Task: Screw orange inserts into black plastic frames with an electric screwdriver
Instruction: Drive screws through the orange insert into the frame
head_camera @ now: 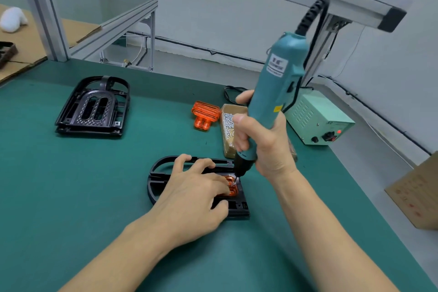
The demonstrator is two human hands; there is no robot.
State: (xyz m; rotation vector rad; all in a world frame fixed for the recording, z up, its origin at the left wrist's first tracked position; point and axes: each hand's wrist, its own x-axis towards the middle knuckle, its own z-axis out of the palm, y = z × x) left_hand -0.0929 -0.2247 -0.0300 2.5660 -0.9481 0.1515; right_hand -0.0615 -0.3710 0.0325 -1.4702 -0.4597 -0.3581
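A black plastic frame [158, 174] lies flat on the green mat in front of me with an orange insert [232, 187] seated in it. My left hand [196, 194] rests on the frame and insert, fingers spread, the thumb curled at the frame's near edge. My right hand [263, 142] grips a teal electric screwdriver [276, 83], held nearly upright. Its black tip touches the insert's far corner, where a screw glints. A spare orange insert [205, 114] lies further back on the mat.
A stack of black frames [94, 106] sits at the left. An open cardboard box of screws [228, 125] stands behind my right hand. The pale green power supply [317, 118] is at the right, a cardboard box [417, 194] at the right edge. Aluminium posts rise behind.
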